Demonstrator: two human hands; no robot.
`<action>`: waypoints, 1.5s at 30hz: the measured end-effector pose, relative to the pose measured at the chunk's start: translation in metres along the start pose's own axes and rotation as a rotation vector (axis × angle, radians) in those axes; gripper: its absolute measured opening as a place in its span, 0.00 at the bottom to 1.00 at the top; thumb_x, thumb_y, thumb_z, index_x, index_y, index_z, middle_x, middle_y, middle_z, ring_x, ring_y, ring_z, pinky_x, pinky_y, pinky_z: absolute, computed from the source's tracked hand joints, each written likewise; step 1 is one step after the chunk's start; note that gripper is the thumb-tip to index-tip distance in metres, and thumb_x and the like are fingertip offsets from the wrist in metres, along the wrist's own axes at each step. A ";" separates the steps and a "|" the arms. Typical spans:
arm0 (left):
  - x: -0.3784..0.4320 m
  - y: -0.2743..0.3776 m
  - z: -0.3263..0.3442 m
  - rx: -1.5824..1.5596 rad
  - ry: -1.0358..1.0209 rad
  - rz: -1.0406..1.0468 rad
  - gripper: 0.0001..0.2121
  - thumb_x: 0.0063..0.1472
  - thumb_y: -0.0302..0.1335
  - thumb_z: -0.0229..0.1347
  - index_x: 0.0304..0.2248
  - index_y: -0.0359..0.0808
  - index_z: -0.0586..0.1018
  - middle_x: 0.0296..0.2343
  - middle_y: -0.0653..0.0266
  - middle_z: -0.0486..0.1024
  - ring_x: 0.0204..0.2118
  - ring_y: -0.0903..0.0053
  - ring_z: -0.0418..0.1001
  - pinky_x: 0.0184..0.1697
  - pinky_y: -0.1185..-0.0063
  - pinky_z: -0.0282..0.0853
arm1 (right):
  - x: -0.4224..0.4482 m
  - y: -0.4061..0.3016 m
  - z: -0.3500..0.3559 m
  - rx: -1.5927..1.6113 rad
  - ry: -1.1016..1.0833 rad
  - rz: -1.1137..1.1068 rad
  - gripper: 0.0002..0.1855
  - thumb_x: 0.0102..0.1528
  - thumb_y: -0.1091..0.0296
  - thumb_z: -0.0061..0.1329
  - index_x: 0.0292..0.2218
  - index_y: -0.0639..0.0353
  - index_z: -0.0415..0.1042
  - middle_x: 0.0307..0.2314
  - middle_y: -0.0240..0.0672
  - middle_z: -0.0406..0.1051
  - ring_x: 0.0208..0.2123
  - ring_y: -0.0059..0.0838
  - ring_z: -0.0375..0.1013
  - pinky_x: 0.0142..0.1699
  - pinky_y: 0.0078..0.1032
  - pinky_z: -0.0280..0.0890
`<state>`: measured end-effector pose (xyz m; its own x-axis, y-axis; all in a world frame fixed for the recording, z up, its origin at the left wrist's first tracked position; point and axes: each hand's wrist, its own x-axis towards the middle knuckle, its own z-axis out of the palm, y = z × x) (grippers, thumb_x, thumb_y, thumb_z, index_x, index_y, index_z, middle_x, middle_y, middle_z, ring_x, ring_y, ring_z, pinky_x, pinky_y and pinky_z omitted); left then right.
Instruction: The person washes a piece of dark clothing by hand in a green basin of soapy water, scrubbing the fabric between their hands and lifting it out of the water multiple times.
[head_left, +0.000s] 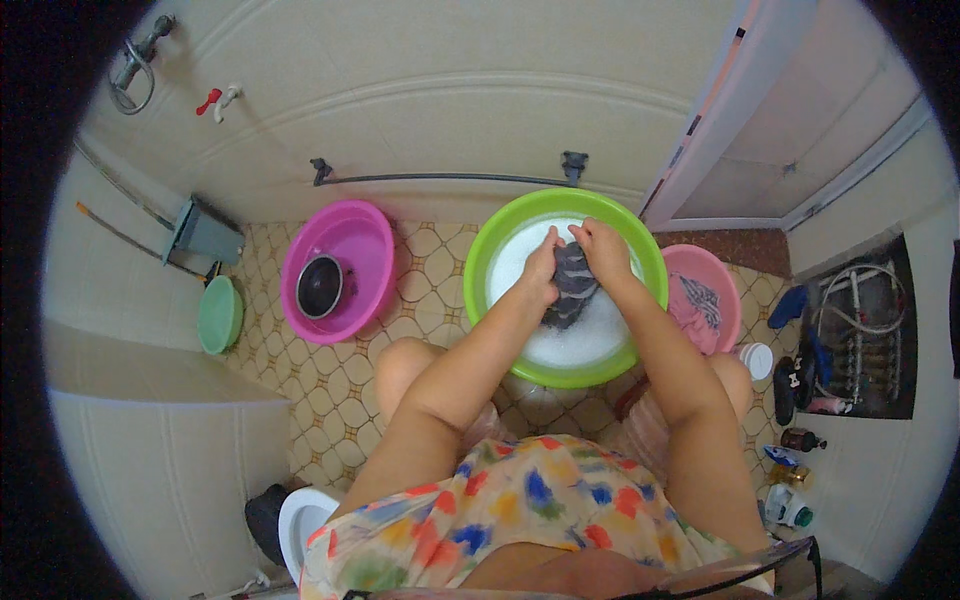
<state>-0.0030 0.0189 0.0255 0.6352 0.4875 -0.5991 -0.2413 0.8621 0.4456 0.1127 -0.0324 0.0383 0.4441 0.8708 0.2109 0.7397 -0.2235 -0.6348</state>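
Observation:
A bright green plastic basin full of white suds stands on the tiled floor before me. My left hand and my right hand are close together over the foam. Between them is a dark grey wet cloth, gripped by both hands, with its lower part lying in the suds. What kind of garment it is cannot be told. At the right, partly behind the green basin, a pink basin holds pink and patterned clothes.
A magenta basin with a dark bowl stands left. Farther left are a small green basin and a grey dustpan. A white-lidded tub, slippers and several bottles line the right side.

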 end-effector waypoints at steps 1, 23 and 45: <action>0.003 0.004 -0.004 0.050 0.040 0.085 0.13 0.56 0.42 0.45 0.26 0.41 0.66 0.24 0.64 0.69 0.27 0.73 0.68 0.32 0.69 0.65 | 0.000 0.002 0.001 0.044 -0.032 0.030 0.14 0.48 0.58 0.44 0.23 0.60 0.65 0.22 0.44 0.66 0.28 0.46 0.66 0.32 0.37 0.60; 0.029 -0.008 -0.043 -0.074 0.125 0.007 0.15 0.53 0.41 0.43 0.32 0.38 0.68 0.29 0.59 0.68 0.29 0.67 0.67 0.33 0.65 0.66 | -0.033 0.009 0.053 0.388 -0.088 0.238 0.10 0.44 0.67 0.45 0.28 0.62 0.63 0.26 0.42 0.66 0.28 0.41 0.66 0.41 0.34 0.59; 0.061 -0.007 -0.072 -0.156 -0.545 0.024 0.17 0.59 0.44 0.37 0.18 0.44 0.62 0.18 0.67 0.65 0.23 0.73 0.65 0.30 0.71 0.63 | -0.046 -0.067 0.021 0.071 0.072 -0.293 0.10 0.47 0.62 0.42 0.21 0.58 0.61 0.19 0.45 0.66 0.20 0.47 0.66 0.25 0.39 0.60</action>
<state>-0.0150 0.0525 -0.0622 0.9051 0.4009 -0.1418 -0.3395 0.8820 0.3267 0.0326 -0.0485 0.0555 0.2537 0.8597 0.4433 0.8055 0.0660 -0.5889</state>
